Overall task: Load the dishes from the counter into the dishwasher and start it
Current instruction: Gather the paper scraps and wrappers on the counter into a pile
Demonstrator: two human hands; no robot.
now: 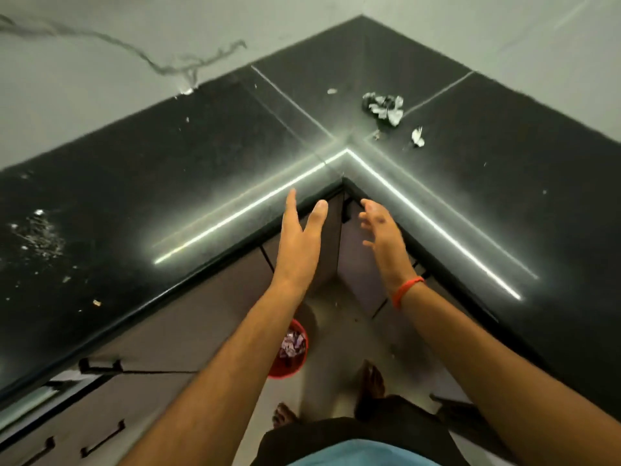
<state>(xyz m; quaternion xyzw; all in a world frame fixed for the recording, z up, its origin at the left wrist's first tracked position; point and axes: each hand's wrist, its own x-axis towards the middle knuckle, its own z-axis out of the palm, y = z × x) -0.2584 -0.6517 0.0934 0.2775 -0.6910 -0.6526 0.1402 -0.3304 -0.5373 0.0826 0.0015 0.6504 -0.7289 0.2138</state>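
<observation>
I look down into the inner corner of a black L-shaped counter (168,169). My left hand (300,237) is stretched out flat just below the counter's front edge, fingers apart, holding nothing. My right hand (383,230), with a red band on its wrist, hovers beside it with fingers curled loosely and nothing in it. No dish and no dishwasher show in this view.
Crumpled paper scraps (384,107) and small white bits (417,137) lie on the counter's far right part; crumbs (37,237) dot the left. Brown cabinet doors with black handles (100,366) run below. A red bin (290,353) stands on the floor by my bare feet.
</observation>
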